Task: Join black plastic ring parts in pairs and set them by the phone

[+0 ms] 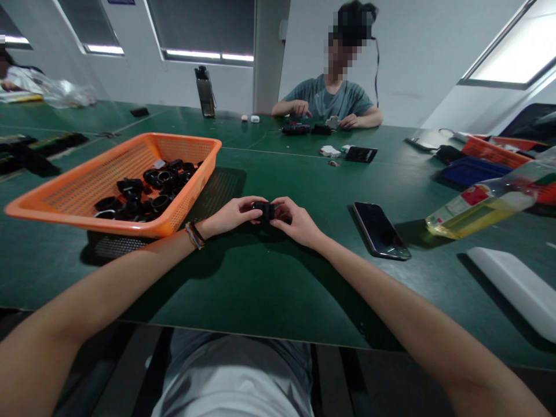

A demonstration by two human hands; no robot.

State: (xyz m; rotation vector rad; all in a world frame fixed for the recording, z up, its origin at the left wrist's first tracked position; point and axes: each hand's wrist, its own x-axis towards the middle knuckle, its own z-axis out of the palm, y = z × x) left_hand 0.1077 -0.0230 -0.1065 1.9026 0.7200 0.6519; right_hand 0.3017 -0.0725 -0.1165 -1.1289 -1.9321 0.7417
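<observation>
Between my two hands, just above the green table, is a small black part; its exact kind is too small to make out. The fingers of my left hand pinch its left side. On the right side, the thumb and fingers of my right hand close around it too. Left of my hands stands an orange perforated basket, with several black ring-shaped parts heaped inside. My left forearm passes in front of the basket's near right corner.
A phone, a bottle of yellow liquid and a white box-like object lie to the right. Opposite sits another person handling small items. A dark bottle stands at the back. Further right are more baskets.
</observation>
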